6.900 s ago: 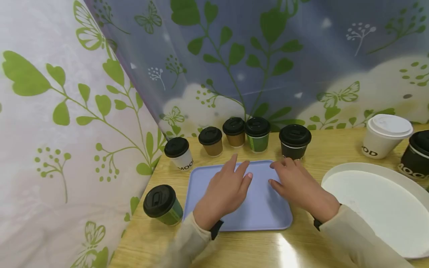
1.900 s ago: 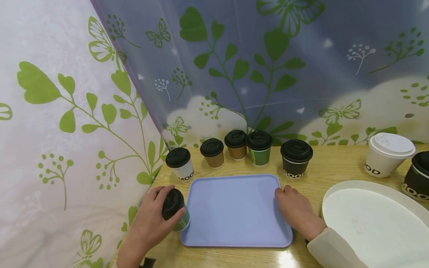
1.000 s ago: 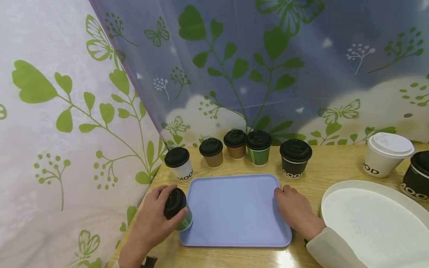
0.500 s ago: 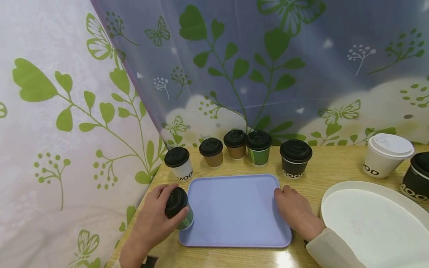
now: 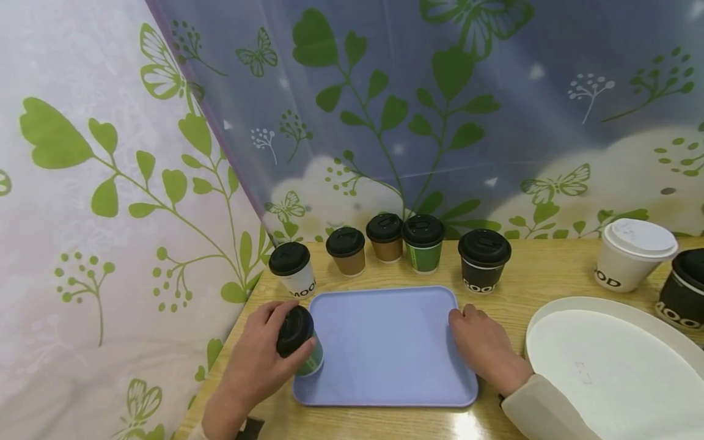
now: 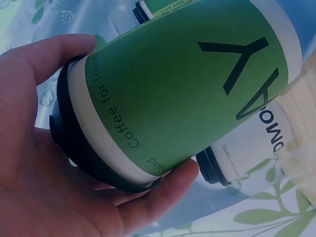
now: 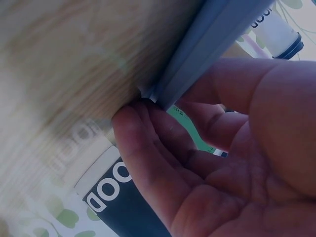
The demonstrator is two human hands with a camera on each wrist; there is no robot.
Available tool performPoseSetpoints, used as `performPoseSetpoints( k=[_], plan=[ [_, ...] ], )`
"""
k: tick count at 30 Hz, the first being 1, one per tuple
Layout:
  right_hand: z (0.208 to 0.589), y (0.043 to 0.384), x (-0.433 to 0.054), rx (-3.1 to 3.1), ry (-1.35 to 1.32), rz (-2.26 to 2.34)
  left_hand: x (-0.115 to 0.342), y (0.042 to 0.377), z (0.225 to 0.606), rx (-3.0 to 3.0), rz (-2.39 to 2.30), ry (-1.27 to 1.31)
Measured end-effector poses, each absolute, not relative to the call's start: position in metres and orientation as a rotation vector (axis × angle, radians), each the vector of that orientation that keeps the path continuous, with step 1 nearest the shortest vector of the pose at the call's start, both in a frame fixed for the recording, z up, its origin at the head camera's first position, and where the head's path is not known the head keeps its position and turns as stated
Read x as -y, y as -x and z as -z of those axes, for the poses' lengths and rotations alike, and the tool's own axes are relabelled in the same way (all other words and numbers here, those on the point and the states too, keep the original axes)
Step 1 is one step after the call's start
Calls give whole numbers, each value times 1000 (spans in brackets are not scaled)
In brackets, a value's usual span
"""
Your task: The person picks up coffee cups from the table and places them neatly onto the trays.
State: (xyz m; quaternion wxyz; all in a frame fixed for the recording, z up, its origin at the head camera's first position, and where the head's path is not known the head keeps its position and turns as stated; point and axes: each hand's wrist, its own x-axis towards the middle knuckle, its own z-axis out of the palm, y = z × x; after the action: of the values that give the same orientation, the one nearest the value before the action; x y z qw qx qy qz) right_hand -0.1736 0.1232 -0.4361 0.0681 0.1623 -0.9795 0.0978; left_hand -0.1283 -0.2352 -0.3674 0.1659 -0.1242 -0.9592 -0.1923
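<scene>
My left hand (image 5: 254, 357) grips a green paper coffee cup (image 5: 313, 359) around its black lid, fingers on the far side and thumb on the near side. The cup is at the left edge of a lavender-blue rectangular tray (image 5: 385, 348), overlapping its rim; I cannot tell whether its base touches the tray. In the left wrist view the green cup (image 6: 192, 84) shows dark lettering, its lid in the palm. My right hand (image 5: 486, 347) pinches the tray's right rim, thumb above and curled fingers below, as the right wrist view shows on the tray edge (image 7: 202, 49).
Behind the tray stand a white cup (image 5: 297, 282), two brown cups (image 5: 350, 264), another green cup (image 5: 425, 256) and a black cup (image 5: 483, 276), all black-lidded. To the right are a round white tray (image 5: 616, 366), a white-lidded cup (image 5: 627, 269) and another black cup (image 5: 682, 299). Patterned cloth hangs behind.
Both hands hovered over the tray at first. Since then the left has taken hold of the green cup and shifted it right onto the tray's edge; the right has taken the tray's right rim.
</scene>
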Motion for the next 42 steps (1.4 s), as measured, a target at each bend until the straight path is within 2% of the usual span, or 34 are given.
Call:
performPoseSetpoints(
  k=[42],
  plan=[
    [438, 174, -123, 2953, -492, -298, 224, 134, 369, 2723, 565, 388]
  ],
)
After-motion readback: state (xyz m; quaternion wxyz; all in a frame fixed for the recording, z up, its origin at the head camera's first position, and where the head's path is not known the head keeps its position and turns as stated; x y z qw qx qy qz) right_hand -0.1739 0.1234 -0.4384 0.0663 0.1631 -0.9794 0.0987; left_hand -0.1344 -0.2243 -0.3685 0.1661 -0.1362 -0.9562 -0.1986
